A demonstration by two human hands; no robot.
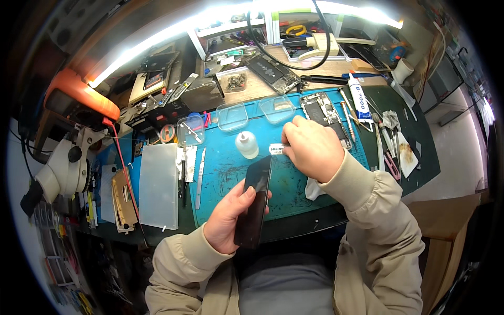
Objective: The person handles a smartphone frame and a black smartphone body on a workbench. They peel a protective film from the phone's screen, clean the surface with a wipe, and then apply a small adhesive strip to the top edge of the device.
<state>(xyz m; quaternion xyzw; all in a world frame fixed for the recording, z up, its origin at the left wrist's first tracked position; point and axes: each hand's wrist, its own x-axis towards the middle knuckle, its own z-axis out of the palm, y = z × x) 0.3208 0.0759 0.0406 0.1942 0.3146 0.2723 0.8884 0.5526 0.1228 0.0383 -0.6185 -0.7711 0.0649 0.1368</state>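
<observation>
A dark smartphone (254,210) stands tilted above the near edge of the blue work mat, my left hand (226,214) wrapped round its lower half with the thumb along the screen side. Just beyond its top end, my right hand (313,149) pinches a small flat razor blade (275,149). The blade is close to the phone's upper edge; whether they touch I cannot tell. A clear dropper bottle (247,145) stands left of the blade. Behind my right hand lies an opened phone (321,111), its insides bare. A white tissue (315,190) is partly under my right wrist.
Left on the bench are a scalpel (200,181), a translucent plastic box (158,186), a microscope (68,163) and an orange multimeter (81,98). Small clear trays (231,116) line the back. At the right lie a glue tube (359,98) and tweezers (391,165).
</observation>
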